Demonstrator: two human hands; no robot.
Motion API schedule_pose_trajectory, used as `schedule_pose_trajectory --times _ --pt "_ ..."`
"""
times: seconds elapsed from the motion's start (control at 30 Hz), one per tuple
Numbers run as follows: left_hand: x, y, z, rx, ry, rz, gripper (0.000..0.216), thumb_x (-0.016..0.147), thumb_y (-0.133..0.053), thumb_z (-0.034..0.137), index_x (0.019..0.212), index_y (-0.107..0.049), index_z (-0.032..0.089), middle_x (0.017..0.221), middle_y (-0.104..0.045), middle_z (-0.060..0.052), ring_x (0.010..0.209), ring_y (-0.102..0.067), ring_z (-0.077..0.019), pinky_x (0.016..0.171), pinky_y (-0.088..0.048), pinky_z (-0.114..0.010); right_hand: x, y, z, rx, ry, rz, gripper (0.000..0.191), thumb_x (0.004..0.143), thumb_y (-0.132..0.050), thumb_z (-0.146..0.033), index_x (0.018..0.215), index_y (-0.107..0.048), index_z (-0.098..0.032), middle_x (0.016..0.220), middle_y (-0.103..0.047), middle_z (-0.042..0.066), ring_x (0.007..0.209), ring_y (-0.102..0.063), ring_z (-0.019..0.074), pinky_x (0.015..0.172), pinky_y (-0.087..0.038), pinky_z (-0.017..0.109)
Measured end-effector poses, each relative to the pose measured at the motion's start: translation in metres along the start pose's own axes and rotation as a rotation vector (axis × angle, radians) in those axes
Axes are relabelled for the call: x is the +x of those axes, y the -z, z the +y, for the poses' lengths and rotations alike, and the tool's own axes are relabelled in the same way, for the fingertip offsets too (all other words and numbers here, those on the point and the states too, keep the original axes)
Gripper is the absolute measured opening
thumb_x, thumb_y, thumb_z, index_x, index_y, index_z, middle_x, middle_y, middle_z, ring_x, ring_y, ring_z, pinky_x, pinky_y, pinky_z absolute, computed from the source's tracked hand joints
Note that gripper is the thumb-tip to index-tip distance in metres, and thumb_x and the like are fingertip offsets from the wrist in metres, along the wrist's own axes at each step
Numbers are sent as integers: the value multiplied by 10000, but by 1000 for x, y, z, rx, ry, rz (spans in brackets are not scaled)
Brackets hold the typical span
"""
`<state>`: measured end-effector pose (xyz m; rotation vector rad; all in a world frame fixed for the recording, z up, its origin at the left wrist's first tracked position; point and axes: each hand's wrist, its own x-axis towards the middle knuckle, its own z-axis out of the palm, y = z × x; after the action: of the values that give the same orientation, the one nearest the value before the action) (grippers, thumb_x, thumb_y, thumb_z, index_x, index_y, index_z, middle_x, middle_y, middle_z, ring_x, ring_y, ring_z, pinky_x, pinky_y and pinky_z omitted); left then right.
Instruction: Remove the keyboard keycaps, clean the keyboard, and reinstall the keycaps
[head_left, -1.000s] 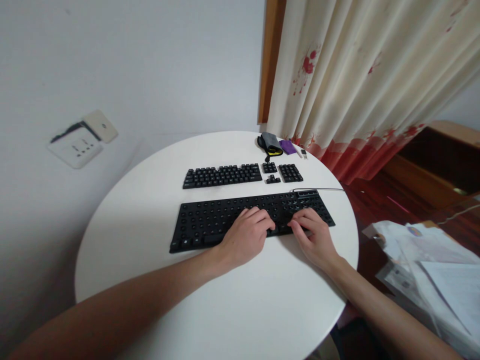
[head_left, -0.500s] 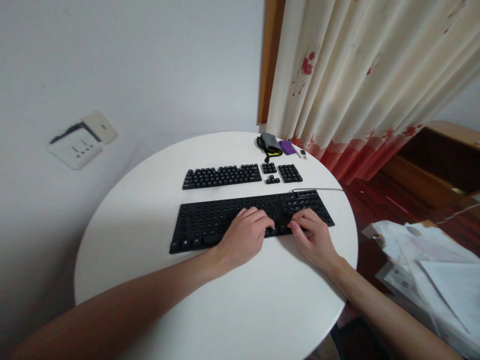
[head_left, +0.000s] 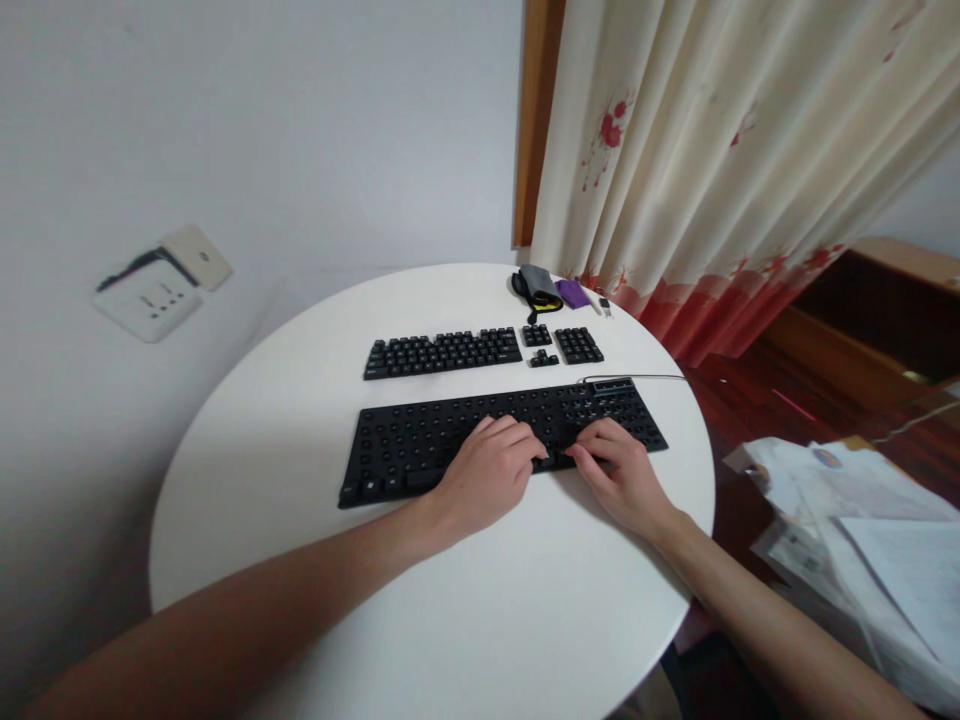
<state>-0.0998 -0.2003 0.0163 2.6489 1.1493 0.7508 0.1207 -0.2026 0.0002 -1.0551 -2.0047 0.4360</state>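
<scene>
A black keyboard base [head_left: 420,445] without keycaps lies across the middle of the round white table [head_left: 315,400]. My left hand [head_left: 487,478] rests on its front edge, fingers curled together, tips at a small dark piece near the lower row. My right hand [head_left: 621,472] lies just to the right, fingers bent and close together on the same spot, thumb pointing left. What the fingertips pinch is too small to name. Behind the base, removed black keycaps [head_left: 444,352] are laid out in keyboard order, with the number-pad group [head_left: 578,345] at the right.
A grey and yellow pouch [head_left: 538,286], a purple item [head_left: 574,293] and a small white piece [head_left: 604,303] sit at the table's far edge. A cable [head_left: 645,377] runs right off the table. Curtain [head_left: 712,160] behind; papers [head_left: 862,530] lie low on the right; a wall socket [head_left: 150,298] is on the left.
My right hand has slid a little to the left, closer to my left hand's fingertips. The left hand and the keyboard base have stayed put.
</scene>
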Motion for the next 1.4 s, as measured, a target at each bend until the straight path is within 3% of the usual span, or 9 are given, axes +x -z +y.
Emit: schedule_pose_trajectory --times 0.27,0.53,0.67,1.0,1.4 --pt "0 -1 0 5 6 -3 247 910 -478 63 939 -684 196 934 -687 -29 925 -569 -202 816 -404 -368 0 1 1 12 0 67 205 945 -558 -215 801 -703 -216 802 -643 58 808 -583 218 727 -476 382" --pt "0 -2 -2 4 16 -6 257 917 -472 57 936 -686 198 948 -690 -14 924 -575 -192 815 -400 -366 1 13 8 72 -174 532 247 997 -465 -285 927 -691 -213 818 -644 42 809 -604 211 759 -464 366" --pt "0 -2 -2 4 15 -11 258 915 -472 58 940 -689 196 954 -685 -23 927 -573 -195 824 -402 -366 3 19 11 78 -189 649 264 997 -459 -314 913 -686 -207 779 -632 34 771 -595 205 724 -458 348" --pt "0 -3 0 33 20 4 251 909 -486 57 969 -685 197 980 -685 -22 949 -571 -196 851 -408 -375 4 20 17 89 -197 626 281 995 -457 -307 842 -668 -203 752 -621 24 745 -585 193 703 -442 330" --pt "9 -1 7 80 26 107 205 936 -522 106 1012 -690 194 1031 -713 -21 992 -597 -188 849 -427 -375 2 19 23 133 -212 575 260 984 -466 -285 829 -657 -201 785 -629 22 764 -591 190 714 -445 334"
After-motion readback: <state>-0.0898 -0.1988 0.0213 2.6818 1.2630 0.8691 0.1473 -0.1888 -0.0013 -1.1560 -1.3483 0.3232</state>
